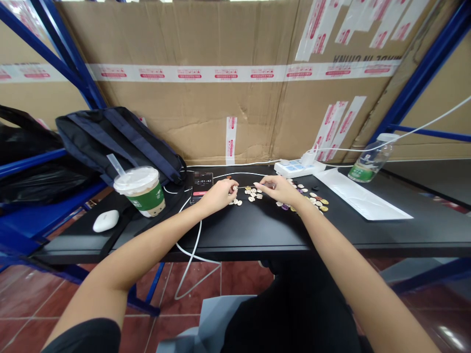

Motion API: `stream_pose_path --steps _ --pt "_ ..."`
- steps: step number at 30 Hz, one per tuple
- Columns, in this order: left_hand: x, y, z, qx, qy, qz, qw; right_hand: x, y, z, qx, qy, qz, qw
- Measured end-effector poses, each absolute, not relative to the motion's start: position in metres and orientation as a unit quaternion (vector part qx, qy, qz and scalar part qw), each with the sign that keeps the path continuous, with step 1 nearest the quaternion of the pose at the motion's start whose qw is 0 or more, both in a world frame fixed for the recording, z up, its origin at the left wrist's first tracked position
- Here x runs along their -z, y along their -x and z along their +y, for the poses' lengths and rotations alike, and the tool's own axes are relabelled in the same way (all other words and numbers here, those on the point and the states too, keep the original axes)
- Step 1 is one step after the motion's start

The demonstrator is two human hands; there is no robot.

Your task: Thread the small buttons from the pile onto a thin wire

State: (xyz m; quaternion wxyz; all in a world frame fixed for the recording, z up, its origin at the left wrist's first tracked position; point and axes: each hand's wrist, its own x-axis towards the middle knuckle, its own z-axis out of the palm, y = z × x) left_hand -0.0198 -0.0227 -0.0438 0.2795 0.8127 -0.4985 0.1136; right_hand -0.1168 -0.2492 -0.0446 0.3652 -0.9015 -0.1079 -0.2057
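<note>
Both hands are over the dark table (250,235), with a thin strand stretched between them. My left hand (220,194) pinches a small pale button-like piece at the strand's left end, beside the phone (202,185). My right hand (276,190) is closed on the strand's other end; its fingertips hide the exact grip. Between and below the hands lie several cream buttons (251,198). Right of my right hand spreads a larger pile of cream, yellow, purple and brown buttons (318,201), partly hidden by the hand and wrist.
A lidded cup with a straw (146,198), a white case (106,221) and a backpack (121,139) are at left. Right are a power strip (294,168), a white packet (362,193) and a bottle (371,159). A white cable (199,235) hangs over the front edge.
</note>
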Motion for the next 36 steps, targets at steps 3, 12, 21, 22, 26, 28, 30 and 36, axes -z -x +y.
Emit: stream_pose_path --steps 3,12,21,22,26,28,30,36 --pt "0.0434 0.0204 -0.0229 -0.11 -0.815 -0.5 0.271 0.0458 0.1157 -0.2501 0.212 0.904 -0.112 0.355" --pt "0.0423 0.0228 -0.0225 -0.104 -0.818 -0.5 0.265 0.0487 0.1137 -0.2533 0.217 0.901 -0.119 0.356" --pt "0.0446 0.0223 -0.0231 -0.1 -0.814 -0.508 0.263 0.0507 0.112 -0.2546 0.223 0.902 -0.107 0.354" --pt "0.0447 0.0222 -0.0232 -0.101 -0.813 -0.511 0.261 0.0507 0.1119 -0.2548 0.226 0.903 -0.103 0.349" --pt "0.0445 0.0228 -0.0233 -0.101 -0.812 -0.514 0.257 0.051 0.1113 -0.2551 0.241 0.906 -0.096 0.335" --pt "0.0443 0.0234 -0.0232 -0.098 -0.814 -0.512 0.257 0.0509 0.1114 -0.255 0.234 0.905 -0.101 0.342" --pt "0.0441 0.0237 -0.0231 -0.094 -0.814 -0.513 0.256 0.0507 0.1117 -0.2549 0.235 0.905 -0.099 0.339" --pt "0.0446 0.0234 -0.0232 -0.094 -0.813 -0.516 0.253 0.0501 0.1121 -0.2545 0.237 0.908 -0.102 0.331"
